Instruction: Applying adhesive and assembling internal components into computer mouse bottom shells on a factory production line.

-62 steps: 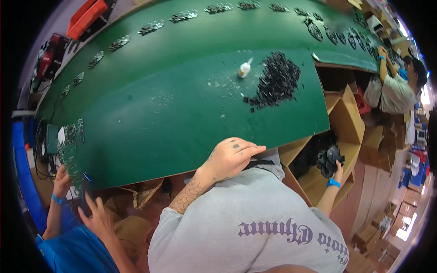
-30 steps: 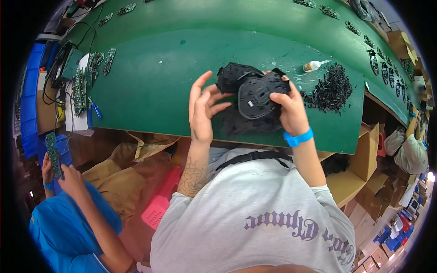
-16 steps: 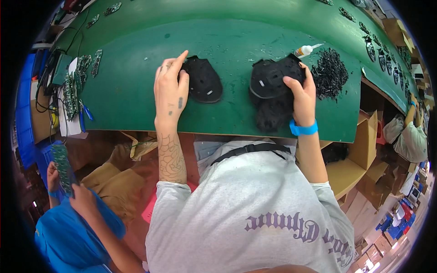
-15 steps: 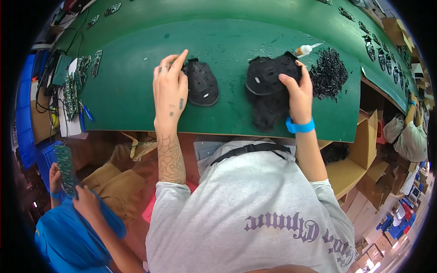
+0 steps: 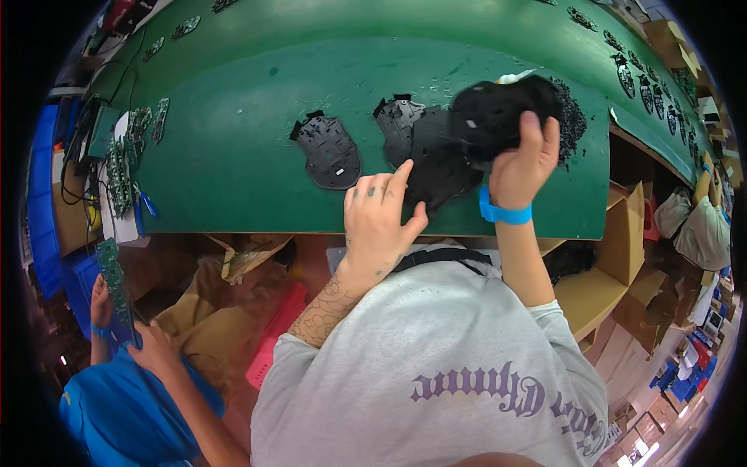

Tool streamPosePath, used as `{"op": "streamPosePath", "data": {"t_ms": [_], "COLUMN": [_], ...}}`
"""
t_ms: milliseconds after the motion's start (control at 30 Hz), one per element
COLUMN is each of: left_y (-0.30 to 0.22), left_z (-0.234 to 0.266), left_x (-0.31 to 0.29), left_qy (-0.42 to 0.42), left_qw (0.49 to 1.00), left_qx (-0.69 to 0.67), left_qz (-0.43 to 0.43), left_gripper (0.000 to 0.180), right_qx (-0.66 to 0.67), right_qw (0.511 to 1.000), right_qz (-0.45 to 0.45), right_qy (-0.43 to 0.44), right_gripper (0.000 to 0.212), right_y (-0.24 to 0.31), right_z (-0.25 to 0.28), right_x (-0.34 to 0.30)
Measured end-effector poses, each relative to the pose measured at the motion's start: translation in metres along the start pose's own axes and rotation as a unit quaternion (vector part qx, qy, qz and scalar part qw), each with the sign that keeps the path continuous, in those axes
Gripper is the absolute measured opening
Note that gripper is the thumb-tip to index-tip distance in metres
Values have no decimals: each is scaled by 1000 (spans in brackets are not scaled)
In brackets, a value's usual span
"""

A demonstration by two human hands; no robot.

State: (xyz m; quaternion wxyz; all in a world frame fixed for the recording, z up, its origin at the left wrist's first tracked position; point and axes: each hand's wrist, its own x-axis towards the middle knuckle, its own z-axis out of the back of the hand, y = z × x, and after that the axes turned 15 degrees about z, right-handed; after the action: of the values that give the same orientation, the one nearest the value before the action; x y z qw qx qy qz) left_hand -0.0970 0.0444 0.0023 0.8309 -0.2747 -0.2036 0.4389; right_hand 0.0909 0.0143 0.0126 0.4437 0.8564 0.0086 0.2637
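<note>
My right hand (image 5: pixel 523 173), wearing a blue wristband, grips a black plastic mouse shell (image 5: pixel 494 117) raised over the table; motion blurs it, and I cannot tell whether it is one piece or a stack. My left hand (image 5: pixel 377 214) has thumb and index finger spread, touching or nearly touching the near-left edge of other black shells (image 5: pixel 447 167) at the table's front edge. A single shell (image 5: pixel 333 152) lies flat to the left of it, inner side up. Another shell (image 5: pixel 399 121) lies between, partly overlapped by the others.
A heap of small black pieces (image 5: pixel 573 121) and a mostly hidden white bottle (image 5: pixel 515 77) lie beyond my right hand. Circuit boards (image 5: pixel 118 171) and blue-handled pliers (image 5: pixel 146 201) are at left. A person in blue (image 5: pixel 132 405) sits there, holding a green board (image 5: pixel 111 268).
My left hand has left the left shell and moved right and nearer me. My right hand has lifted its shell up and right, uncovering others. A second flat shell now lies beside the first.
</note>
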Motion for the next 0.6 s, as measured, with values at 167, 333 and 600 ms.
{"op": "streamPosePath", "data": {"t_ms": [167, 333, 600], "left_y": [4, 4, 40], "left_z": [8, 39, 66], "left_x": [9, 48, 165], "left_qy": [10, -31, -113], "left_qw": [998, 993, 991], "left_qx": [-44, -113, 11], "left_qz": [33, 1, -66], "left_gripper": [43, 22, 19], "right_qx": [-94, -207, -232], "right_qw": [996, 966, 967], "right_qz": [-10, -92, -34], "right_qy": [-1, 122, 102], "right_gripper": [15, 24, 28], "right_y": [41, 64, 32], "right_z": [29, 97, 78], "right_x": [13, -17, -36]}}
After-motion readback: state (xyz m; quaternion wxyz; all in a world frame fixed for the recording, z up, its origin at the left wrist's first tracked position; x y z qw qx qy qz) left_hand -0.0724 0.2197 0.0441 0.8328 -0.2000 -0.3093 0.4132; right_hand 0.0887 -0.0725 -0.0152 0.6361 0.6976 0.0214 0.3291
